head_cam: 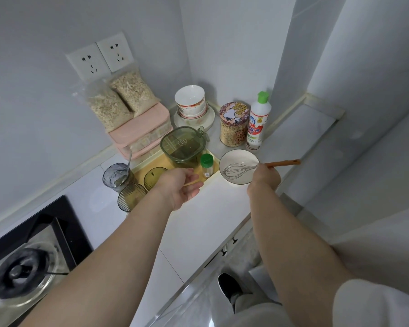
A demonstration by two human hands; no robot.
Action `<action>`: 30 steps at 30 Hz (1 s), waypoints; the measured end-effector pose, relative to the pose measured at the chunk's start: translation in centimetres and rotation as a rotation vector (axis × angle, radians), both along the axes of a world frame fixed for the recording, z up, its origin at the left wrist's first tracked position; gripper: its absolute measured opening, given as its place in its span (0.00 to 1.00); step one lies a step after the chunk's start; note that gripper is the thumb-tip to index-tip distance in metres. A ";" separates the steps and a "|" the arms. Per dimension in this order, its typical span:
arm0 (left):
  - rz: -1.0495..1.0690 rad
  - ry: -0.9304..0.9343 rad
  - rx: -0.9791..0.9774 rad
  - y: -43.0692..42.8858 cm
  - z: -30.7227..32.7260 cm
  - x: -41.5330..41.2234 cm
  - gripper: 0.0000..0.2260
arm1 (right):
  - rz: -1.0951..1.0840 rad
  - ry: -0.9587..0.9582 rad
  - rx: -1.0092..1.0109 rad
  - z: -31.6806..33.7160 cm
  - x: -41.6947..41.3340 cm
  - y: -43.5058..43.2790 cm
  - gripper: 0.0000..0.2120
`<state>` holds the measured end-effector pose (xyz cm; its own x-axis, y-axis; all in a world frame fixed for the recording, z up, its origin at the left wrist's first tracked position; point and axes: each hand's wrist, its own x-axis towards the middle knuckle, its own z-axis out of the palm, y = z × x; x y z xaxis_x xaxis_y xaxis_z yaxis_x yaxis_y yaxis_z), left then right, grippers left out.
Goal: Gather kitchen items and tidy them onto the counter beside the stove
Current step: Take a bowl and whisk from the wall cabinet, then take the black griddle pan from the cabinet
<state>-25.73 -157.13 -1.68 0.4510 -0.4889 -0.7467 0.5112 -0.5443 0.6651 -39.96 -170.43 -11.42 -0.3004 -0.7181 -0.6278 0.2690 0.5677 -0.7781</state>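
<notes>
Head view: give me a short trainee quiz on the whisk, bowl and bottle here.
1. True or false: the wire head of the whisk sits inside the bowl.
2. The right hand grips: A the whisk by its handle, B the bowl by its rim, C the bottle.
3. What colour is the cap of the bottle?
Key: 1 true; 2 A; 3 green.
</notes>
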 end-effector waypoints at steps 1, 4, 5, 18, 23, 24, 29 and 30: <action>0.002 -0.001 0.000 0.0 0.1 -0.1 0.08 | 0.000 -0.004 -0.002 0.1 0.0 0.1 0.14; 0.002 -0.014 0.001 0.2 0.4 -0.3 0.08 | 0.010 -0.014 0.008 0.4 0.0 0.5 0.15; 0.003 -0.017 0.000 0.2 0.4 -0.3 0.08 | 0.010 -0.006 0.016 0.5 0.0 0.7 0.17; 0.038 -0.222 -0.195 0.7 7.6 -2.8 0.11 | -0.151 0.092 -0.063 8.5 1.1 3.6 0.14; 0.000 -0.413 -0.427 1.5 14.0 -5.0 0.08 | -0.118 -0.197 -0.318 16.2 2.4 6.4 0.05; -0.002 -0.444 -0.483 1.9 15.3 -5.5 0.07 | -0.103 -0.251 -0.381 17.9 2.4 7.1 0.06; 0.026 -0.766 -0.732 4.4 23.5 -7.1 0.06 | 0.122 -0.349 -0.740 28.3 1.8 10.5 0.11; 0.032 -0.855 -0.759 5.0 24.6 -7.4 0.06 | 0.177 -0.326 -0.801 29.8 1.6 11.1 0.11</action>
<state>-33.11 -152.09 22.96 0.6898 -0.6615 0.2942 -0.2608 0.1521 0.9533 -38.40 -159.31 18.35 -0.0364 -0.9981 0.0494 0.5069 -0.0610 -0.8599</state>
